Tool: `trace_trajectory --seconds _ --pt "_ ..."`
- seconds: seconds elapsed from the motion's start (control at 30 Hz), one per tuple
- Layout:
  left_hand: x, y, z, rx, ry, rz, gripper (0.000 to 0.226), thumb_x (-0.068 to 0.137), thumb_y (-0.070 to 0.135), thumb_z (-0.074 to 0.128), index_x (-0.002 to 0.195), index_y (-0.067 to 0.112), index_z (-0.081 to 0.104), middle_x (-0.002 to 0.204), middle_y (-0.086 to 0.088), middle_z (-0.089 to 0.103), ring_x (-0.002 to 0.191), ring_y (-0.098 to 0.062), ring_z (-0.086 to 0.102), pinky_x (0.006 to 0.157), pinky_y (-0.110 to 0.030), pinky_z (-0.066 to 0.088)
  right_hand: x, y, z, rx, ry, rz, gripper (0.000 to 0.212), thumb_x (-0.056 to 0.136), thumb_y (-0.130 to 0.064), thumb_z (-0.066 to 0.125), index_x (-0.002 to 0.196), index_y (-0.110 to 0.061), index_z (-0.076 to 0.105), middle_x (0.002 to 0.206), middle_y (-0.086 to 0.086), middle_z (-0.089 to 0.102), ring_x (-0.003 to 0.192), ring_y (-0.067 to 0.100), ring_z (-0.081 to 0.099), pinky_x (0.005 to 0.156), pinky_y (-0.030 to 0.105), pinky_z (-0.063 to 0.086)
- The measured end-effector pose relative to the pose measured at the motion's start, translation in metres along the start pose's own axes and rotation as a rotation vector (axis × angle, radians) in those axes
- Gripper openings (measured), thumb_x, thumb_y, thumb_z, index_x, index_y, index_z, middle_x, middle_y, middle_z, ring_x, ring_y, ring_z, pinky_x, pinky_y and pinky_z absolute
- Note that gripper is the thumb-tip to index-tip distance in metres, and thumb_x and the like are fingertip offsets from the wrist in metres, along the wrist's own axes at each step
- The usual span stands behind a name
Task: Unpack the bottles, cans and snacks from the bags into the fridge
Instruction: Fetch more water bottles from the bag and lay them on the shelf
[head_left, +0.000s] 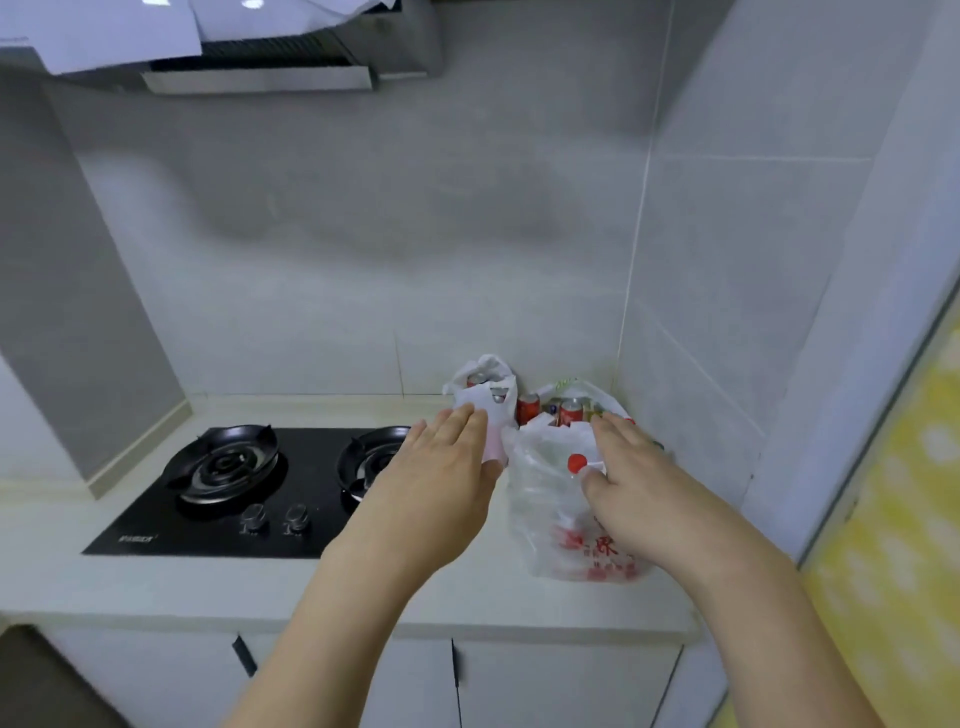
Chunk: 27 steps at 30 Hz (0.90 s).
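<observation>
Three thin, crinkled plastic bags sit bunched in the far right corner of a smooth pale counter (467, 597), against matte grey wall tiles. The nearest bag (561, 519) is translucent white film with red printing low on its front; inside it a clear bottle with a round red cap (577, 461) shows through the folds. Behind it, a second bag (597, 400) holds upright cylindrical red cans (571, 411) with shiny metal tops, and another red can (528, 408) stands just left of them. Further left, a small white bag (480, 387) gapes open on more can tops.

The left hand (441, 467) reaches forward palm down, fingers straight and close together, its grip loose and unclosed; the fingertips touch the small white bag's front edge. The right hand (639, 478) lies over the mouth of the nearest bag, fingers extended and slightly spread, thumb beside the red cap; whether it pinches the film cannot be told.

To the left, a glossy black glass gas hob (218, 525) is set into the counter, with two round cast burners and two metal knobs. A steel range hood (311, 62) hangs above.
</observation>
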<state>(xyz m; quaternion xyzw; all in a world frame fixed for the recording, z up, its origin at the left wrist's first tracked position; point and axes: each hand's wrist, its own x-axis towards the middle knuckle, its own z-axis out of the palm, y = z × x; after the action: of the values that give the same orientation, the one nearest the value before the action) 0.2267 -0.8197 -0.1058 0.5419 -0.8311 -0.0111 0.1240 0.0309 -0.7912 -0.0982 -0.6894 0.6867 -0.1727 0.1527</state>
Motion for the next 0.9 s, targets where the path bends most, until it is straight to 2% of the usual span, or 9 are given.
trace_trajectory --seconds 0.27,0.37,0.47,0.6,0.67,0.8,0.9 --pt "0.085 -0.029 0.027 -0.046 -0.04 -0.015 0.057 0.105 0.036 0.025 0.156 0.016 0.012 0.164 0.003 0.012 0.15 -0.012 0.008 0.123 -0.035 0.006 0.095 0.027 0.01 0.031 -0.045 0.034 0.06 0.102 -0.026 0.03 0.155 -0.024 0.002 0.161 -0.012 -0.008 0.148 0.007 -0.003 0.116 0.028 0.008" --pt "0.123 -0.043 0.042 -0.064 -0.052 0.016 0.057 0.105 0.036 0.026 0.156 0.016 0.012 0.163 0.003 0.013 0.15 -0.012 0.009 0.122 -0.035 0.008 0.132 0.04 0.017 0.018 -0.037 0.075 0.06 0.101 -0.024 0.03 0.156 -0.022 0.004 0.162 -0.01 -0.007 0.148 0.008 -0.001 0.117 0.027 0.008" --pt "0.158 -0.055 0.054 -0.096 -0.074 0.061 0.058 0.105 0.037 0.027 0.156 0.015 0.011 0.164 0.003 0.01 0.15 -0.012 0.005 0.122 -0.032 0.004 0.165 0.054 0.022 0.02 -0.04 0.133 0.06 0.101 -0.023 0.031 0.155 -0.02 0.006 0.162 -0.008 -0.004 0.148 0.008 -0.002 0.118 0.029 0.007" --pt "0.207 -0.064 0.07 -0.145 -0.086 0.124 0.057 0.105 0.037 0.029 0.155 0.016 0.015 0.163 0.002 0.014 0.15 -0.011 0.005 0.121 -0.029 0.004 0.201 0.075 0.02 0.018 -0.01 0.204 0.056 0.101 -0.02 0.032 0.154 -0.015 0.015 0.162 -0.004 0.007 0.148 0.009 0.007 0.117 0.026 0.009" --pt "0.229 -0.061 0.081 -0.176 -0.104 0.15 0.057 0.105 0.037 0.03 0.155 0.016 0.015 0.163 0.002 0.013 0.15 -0.013 0.005 0.12 -0.029 0.005 0.212 0.087 0.018 0.02 -0.008 0.259 0.055 0.102 -0.022 0.032 0.154 -0.015 0.015 0.162 -0.005 0.006 0.148 0.009 0.006 0.116 0.023 0.008" --pt "0.261 -0.044 0.105 -0.24 -0.197 0.2 0.057 0.104 0.04 0.034 0.155 0.02 0.018 0.162 0.005 0.015 0.147 -0.014 0.014 0.114 -0.023 0.014 0.234 0.114 0.015 0.035 -0.023 0.358 0.048 0.102 -0.017 0.033 0.149 -0.01 0.024 0.158 -0.001 0.021 0.143 0.014 0.021 0.109 0.023 0.021" --pt "0.278 -0.033 0.126 -0.237 -0.286 0.212 0.063 0.103 0.045 0.035 0.157 0.023 0.012 0.163 0.007 0.011 0.148 -0.012 0.01 0.116 -0.026 0.016 0.254 0.136 0.02 0.05 -0.047 0.409 0.043 0.101 -0.014 0.034 0.143 -0.006 0.033 0.152 0.005 0.031 0.138 0.02 0.029 0.105 0.026 0.026"
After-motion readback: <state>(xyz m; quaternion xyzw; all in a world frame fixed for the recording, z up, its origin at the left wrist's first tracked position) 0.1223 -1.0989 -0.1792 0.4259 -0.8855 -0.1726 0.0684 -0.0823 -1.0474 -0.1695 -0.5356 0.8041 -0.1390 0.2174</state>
